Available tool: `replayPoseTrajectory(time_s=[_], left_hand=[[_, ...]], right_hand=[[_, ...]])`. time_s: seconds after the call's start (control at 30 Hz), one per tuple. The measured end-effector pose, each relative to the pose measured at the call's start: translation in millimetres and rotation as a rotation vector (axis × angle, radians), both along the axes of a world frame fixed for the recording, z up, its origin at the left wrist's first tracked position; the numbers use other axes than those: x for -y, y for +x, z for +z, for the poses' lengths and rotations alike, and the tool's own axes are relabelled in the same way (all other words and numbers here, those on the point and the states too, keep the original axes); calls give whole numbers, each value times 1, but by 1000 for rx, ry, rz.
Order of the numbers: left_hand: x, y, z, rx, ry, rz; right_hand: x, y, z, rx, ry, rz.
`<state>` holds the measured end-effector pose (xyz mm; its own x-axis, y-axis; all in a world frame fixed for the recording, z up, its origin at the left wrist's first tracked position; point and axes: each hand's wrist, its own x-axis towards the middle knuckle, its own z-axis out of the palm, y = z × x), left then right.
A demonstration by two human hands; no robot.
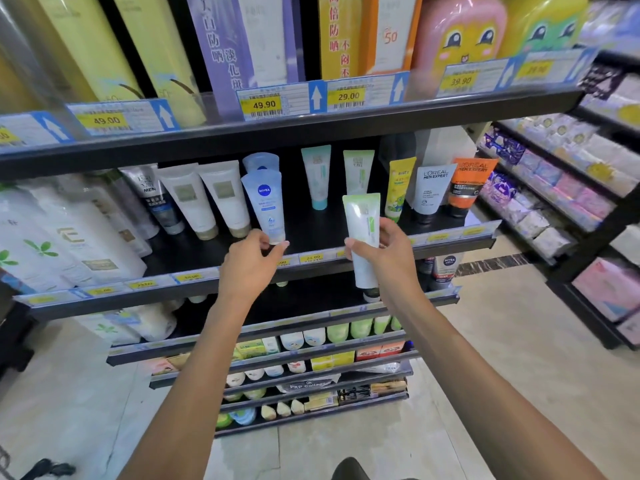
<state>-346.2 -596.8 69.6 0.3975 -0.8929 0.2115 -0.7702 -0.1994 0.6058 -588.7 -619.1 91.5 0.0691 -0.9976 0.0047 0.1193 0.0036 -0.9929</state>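
Observation:
My right hand [384, 252] grips a white tube with a light green top [362, 223], held upright in front of the black shelf [311, 233], cap end down. My left hand [254, 252] pinches the cap end of a pale blue Nivea tube [265, 202] that stands on that shelf. A second Nivea tube [260, 161] stands right behind it. Further back on the shelf stand a white and teal tube [317, 174] and a matching green-topped tube [358, 169].
On the same shelf stand white tubes [204, 199] at left and yellow [398, 187], grey L'Oreal [429, 188] and orange L'Oreal [465, 183] tubes at right. Large boxes fill the shelf above [277, 129]. Lower shelves hold more products. Another rack [554, 202] stands across the tiled aisle.

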Motion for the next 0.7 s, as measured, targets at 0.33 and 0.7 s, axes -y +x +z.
replayPoseTrajectory(time_s=[0.33,0.7], left_hand=[[-14,7,-6,325,54,-253],[-15,7,-9,344,33,-223]], right_hand=[[52,22,35,-360,-289,-171],[70,14,13,-749,-205,-164]])
